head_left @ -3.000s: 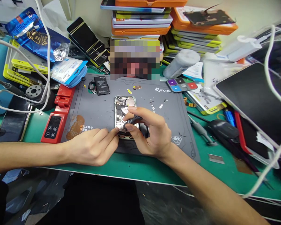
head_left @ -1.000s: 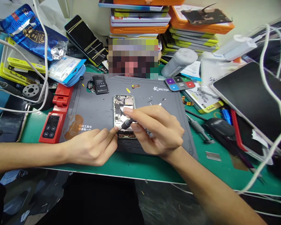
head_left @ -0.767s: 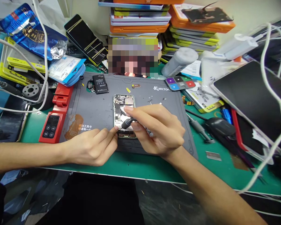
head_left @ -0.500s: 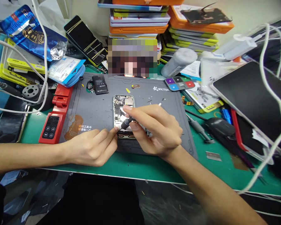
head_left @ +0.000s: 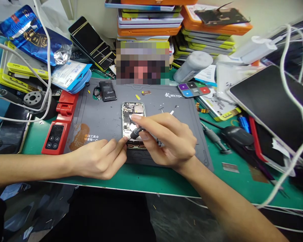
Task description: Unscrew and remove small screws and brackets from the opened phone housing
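An opened smartphone lies on the grey work mat, its inner boards and metal parts bare. My left hand is closed at the phone's lower left edge, fingers curled and a fingertip pressed to the frame; the thumb is hidden. From the right, my right hand pinches a dark, slim screwdriver between thumb and fingers. It slants down to the lower left part of the phone, close to my left fingertip. Its tip is too small to make out. Part of the phone's right side is behind my right hand.
A black battery and small metal parts lie on the grey mat. Left stands a red device with buttons. Boxes are stacked behind. A tablet, white cable and grey driver tool lie right.
Both hands, the screwdriver and the phone stay in nearly the same place. Only a very slight shift of the view shows.
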A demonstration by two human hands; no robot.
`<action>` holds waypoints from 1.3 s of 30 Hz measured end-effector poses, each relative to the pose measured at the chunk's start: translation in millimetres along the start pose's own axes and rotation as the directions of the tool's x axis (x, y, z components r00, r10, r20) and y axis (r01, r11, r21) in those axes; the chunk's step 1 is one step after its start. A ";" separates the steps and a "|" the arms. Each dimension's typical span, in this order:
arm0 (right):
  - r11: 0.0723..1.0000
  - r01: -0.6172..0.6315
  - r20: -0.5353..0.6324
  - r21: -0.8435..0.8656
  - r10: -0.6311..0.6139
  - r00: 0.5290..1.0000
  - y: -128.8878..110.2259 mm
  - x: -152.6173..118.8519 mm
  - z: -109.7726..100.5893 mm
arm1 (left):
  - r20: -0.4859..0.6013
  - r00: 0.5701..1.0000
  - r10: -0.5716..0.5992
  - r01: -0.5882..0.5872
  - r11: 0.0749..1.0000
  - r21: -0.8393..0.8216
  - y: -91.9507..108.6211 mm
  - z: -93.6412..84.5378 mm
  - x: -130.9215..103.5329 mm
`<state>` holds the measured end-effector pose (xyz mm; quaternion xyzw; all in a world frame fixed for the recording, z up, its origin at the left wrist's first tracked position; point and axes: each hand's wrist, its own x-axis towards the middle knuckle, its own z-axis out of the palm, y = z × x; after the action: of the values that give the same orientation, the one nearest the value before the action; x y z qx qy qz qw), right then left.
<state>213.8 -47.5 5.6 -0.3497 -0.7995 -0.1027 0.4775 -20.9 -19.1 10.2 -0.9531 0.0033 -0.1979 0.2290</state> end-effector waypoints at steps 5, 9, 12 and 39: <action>1.000 -0.013 0.003 -0.008 0.013 1.000 -0.4 -0.5 -0.2 | -0.002 1.000 0.024 -0.024 1.000 0.011 -1.6 -1.2 1.6; 1.000 -0.016 -0.004 -0.006 0.016 1.000 0.0 -2.3 0.0 | -0.007 1.000 0.022 -0.021 1.000 0.016 -1.9 -1.0 1.6; 1.000 -0.018 -0.001 0.004 0.018 1.000 0.4 -3.3 0.3 | -0.010 1.000 0.017 -0.016 1.000 0.015 -2.0 -0.8 1.7; 1.000 0.002 0.048 -0.011 -0.002 0.999 0.8 -2.2 1.7 | 0.057 0.991 -0.125 0.126 0.992 -0.019 1.1 -9.6 1.5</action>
<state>213.7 -47.1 2.8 -0.3540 -0.8105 -0.0991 0.4560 -23.0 -24.4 18.1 -0.9591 -0.0609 -0.1851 0.2053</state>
